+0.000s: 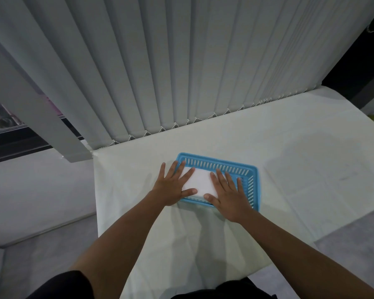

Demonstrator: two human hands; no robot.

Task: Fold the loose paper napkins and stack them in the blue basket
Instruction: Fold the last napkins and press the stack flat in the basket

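A black sleeve (63, 285) and bare forearms cross the table's (289, 147) near edge. The left hand (173, 186) and right hand (229, 197) lie flat, fingers spread, pressing on the napkins (200, 182) in the basket (225, 166), mid-table nearer the left edge.

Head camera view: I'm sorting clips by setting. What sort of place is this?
Probably an indoor room by a window: vertical blinds hang behind a cloth-covered table with a blue basket of folded napkins.

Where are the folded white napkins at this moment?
In the head view, the folded napkins lie inside the blue basket near the middle of the table, under both flat hands: left hand on their left end, right hand on their right.
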